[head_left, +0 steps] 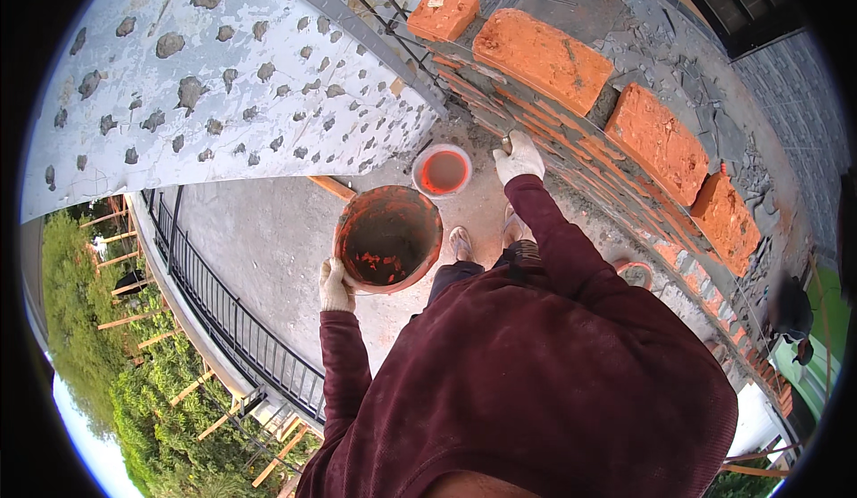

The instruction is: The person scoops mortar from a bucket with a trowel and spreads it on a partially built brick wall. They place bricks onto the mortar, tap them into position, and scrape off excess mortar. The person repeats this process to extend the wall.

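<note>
My left hand (336,286), in a whitish glove, is closed at the left rim of an orange bucket (345,217). The bucket tilts so that I look into it; grey mortar coats its inside, with orange bits near the bottom. In front of the brick wall (536,123), my gloved right hand (518,159) is closed, fingers curled in. Whatever it may hold is too small to make out. Between the hands, a smaller round bucket (444,171) with a pale rim and greyish contents stands on the floor.
Several orange bricks (543,59) lie along the wall's top, with mortar between some. A black railing (232,306) edges the floor at left. Mortar-dabbed white wall (187,78) rises far left. Another bucket (634,273) sits right of my feet. Rubble (714,105) lies beyond the brick wall.
</note>
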Demonstrator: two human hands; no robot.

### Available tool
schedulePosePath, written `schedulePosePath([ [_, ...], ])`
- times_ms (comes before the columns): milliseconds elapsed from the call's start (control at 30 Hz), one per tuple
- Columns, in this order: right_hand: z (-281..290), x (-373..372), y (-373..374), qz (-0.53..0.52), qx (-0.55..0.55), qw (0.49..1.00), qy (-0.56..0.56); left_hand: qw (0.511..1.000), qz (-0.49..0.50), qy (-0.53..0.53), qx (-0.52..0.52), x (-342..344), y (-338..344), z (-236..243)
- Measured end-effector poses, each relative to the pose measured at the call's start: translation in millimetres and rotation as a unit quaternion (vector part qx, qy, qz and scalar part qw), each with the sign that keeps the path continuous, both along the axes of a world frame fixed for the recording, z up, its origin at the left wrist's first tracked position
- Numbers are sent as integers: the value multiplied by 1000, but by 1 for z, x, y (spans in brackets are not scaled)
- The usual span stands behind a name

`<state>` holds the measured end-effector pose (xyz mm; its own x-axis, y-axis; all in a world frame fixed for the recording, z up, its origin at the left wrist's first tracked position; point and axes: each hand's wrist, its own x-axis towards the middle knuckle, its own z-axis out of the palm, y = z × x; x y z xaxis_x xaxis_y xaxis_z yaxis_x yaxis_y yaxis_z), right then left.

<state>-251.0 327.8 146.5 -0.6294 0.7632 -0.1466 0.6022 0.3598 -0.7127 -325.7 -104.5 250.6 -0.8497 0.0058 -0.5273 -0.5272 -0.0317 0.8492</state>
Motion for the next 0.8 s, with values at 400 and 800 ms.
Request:
schedulePosePath([
  [400,45,75,57,19,-175,982,73,995,-78,35,-42,6,35,3],
  [800,42,129,0,152,-3,988,-10,994,-56,-4,-93,57,28,5],
])
